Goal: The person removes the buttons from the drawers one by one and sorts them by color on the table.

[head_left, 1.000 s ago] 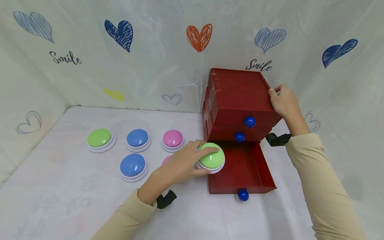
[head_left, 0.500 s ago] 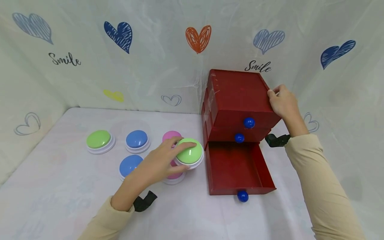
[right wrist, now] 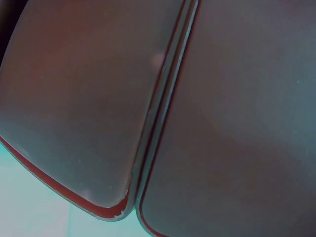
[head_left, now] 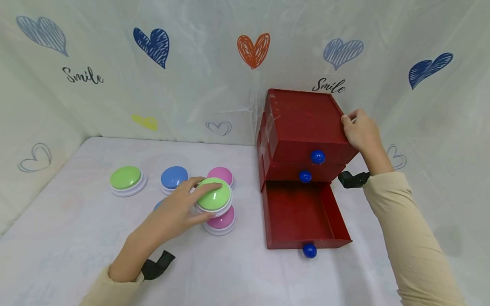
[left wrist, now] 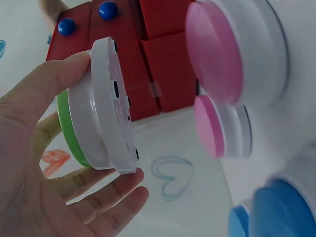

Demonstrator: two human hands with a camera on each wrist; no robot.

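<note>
In the head view my left hand (head_left: pixel 172 212) holds a green push button (head_left: pixel 214 198) with a white base by its sides, over the pink buttons. The left wrist view shows the thumb and fingers round its white base (left wrist: pixel 101 113), with small dark feet on the underside turned to the camera. My right hand (head_left: pixel 361 129) grips the top right edge of a red drawer cabinet (head_left: pixel 306 114) with blue knobs. The cabinet's bottom drawer (head_left: pixel 302 212) is pulled out, and its floor is bare. The right wrist view shows only the cabinet's side panels (right wrist: pixel 237 123), close up.
A second green button (head_left: pixel 126 177) sits at the far left. Two pink buttons (head_left: pixel 220 174) stand under and behind the held one. A blue button (head_left: pixel 174 177) stands at the back, another (head_left: pixel 158 204) mostly hidden by my left hand. A white cloth wall rises behind.
My left hand has carried the green button leftward from over the open drawer to over the pink buttons. My right hand has stayed on the cabinet.
</note>
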